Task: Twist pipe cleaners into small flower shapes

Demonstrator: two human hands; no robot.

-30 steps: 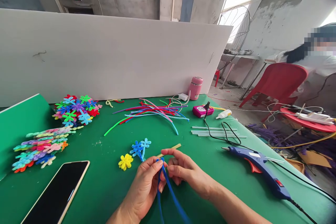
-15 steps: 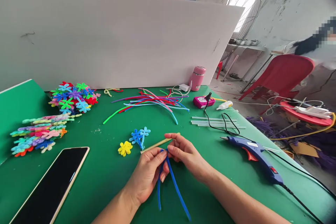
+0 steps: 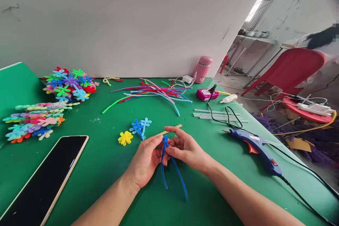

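Note:
Between my hands is a dark blue pipe cleaner (image 3: 179, 176), looped or twisted at its top, with two long ends hanging toward me. My left hand (image 3: 147, 159) pinches it near the looped top. My right hand (image 3: 186, 148) grips the same piece from the other side, thumb against one hanging strand. Behind my fingers lies a pale yellow strip (image 3: 178, 127), partly hidden. Just beyond my left hand rest a blue pipe-cleaner flower (image 3: 137, 127), a lighter blue flower (image 3: 145, 123) and a yellow flower (image 3: 125, 138).
Loose pipe cleaners (image 3: 150, 91) lie at the table's back. Flower piles (image 3: 70, 84) and a phone (image 3: 50, 173) are left. Rightward are a glue gun (image 3: 254, 148), glue sticks (image 3: 219, 116), a white bottle (image 3: 229, 98), a purple box (image 3: 207, 94) and a pink flask (image 3: 203, 69).
The view has tilted down and shifted slightly. My right thumb has slid down along a strand, and the pipe cleaner's looped top now shows between my fingers.

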